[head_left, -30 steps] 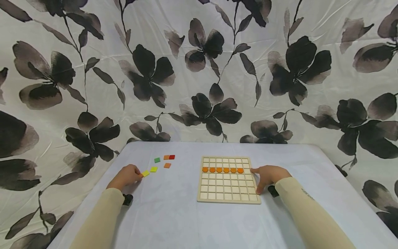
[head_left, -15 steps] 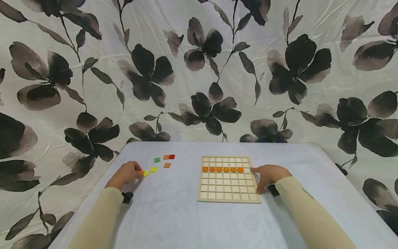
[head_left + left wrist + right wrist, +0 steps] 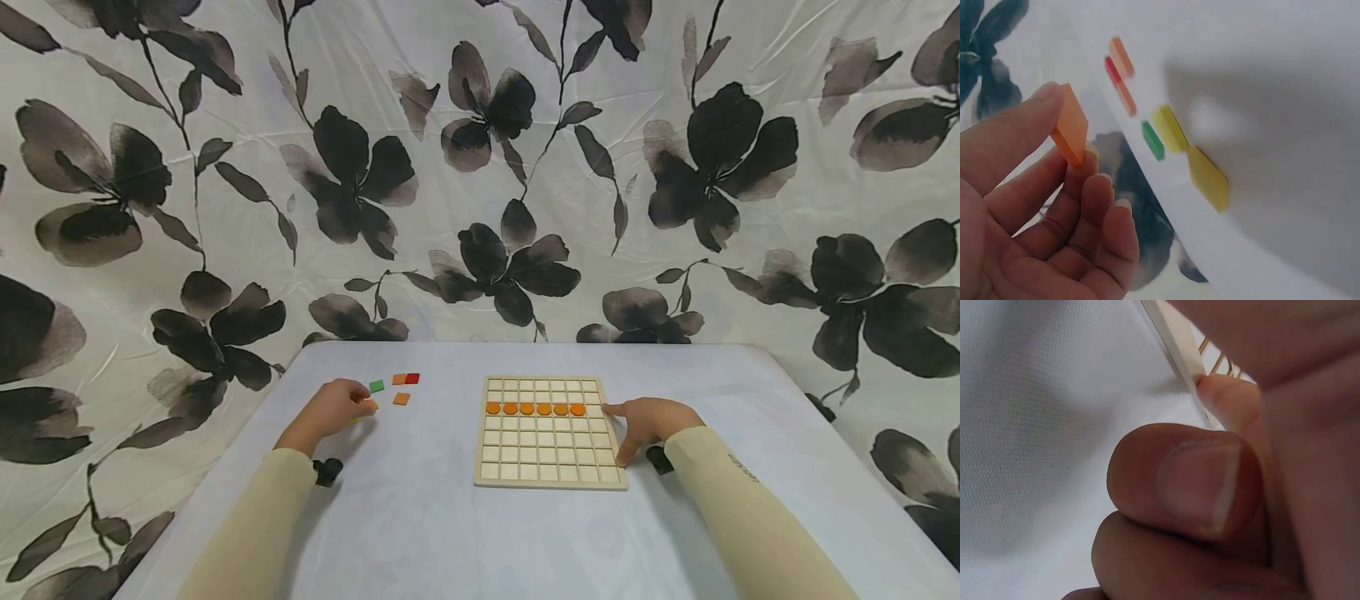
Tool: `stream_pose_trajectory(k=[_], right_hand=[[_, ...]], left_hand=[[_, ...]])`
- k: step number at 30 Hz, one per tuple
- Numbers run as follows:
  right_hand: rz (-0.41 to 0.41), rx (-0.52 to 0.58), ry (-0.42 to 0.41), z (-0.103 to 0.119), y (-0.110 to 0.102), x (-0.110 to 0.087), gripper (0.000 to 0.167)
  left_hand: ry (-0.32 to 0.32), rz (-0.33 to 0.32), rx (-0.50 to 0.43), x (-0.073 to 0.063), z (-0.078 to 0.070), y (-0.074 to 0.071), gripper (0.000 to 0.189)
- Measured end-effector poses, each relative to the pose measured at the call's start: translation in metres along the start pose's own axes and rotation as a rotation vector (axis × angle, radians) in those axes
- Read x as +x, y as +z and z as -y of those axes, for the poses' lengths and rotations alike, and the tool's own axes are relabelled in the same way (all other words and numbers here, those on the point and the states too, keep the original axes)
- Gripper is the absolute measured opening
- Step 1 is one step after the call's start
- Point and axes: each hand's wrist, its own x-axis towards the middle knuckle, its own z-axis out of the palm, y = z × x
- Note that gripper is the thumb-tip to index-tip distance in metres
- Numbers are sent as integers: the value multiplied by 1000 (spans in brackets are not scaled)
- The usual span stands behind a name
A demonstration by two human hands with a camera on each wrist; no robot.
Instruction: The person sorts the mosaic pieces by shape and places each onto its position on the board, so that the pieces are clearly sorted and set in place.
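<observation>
White fabric with dark grey flowers (image 3: 480, 129) hangs behind a table under a plain white cover (image 3: 420, 533).

Going left to right on my feed: left hand (image 3: 326, 410) first, thumb and a finger pinching an orange square tile (image 3: 1071, 128), lifted clear of the cover; other fingers loosely bent. Beyond it, two yellow square tiles (image 3: 1209, 180), corners meeting or nearly; can't tell. Next, a green square tile (image 3: 377, 386), then a second orange square tile (image 3: 399, 379) next to a red square tile (image 3: 412, 378), plus a third orange square tile (image 3: 402, 399) nearer the person.

On the pale wooden grid board (image 3: 545, 455), six orange round discs (image 3: 528, 409) sit in one row. I'd call that row nearly done: its right-end cell looks bare. No square tiles on the board that I can see, so all of those look unplaced.

Right hand (image 3: 654, 419) has thumb and forefinger spread wide at the board's right edge, apparently steadying it; can't judge pressure.

In the way: the left hand mostly hides the yellows from the head camera, and near fingers block much of the right wrist view.
</observation>
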Motion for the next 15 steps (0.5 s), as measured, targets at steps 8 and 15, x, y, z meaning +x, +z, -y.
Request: stream_pose_trajectory(k=[8,15], right_hand=[[2,14,-7,-3,2,2,103],[3,31,5,-4,3,2,103]], left_hand=[[112,7,26,5,-17,12,39],[157,-11,28,10,-35,25,36]])
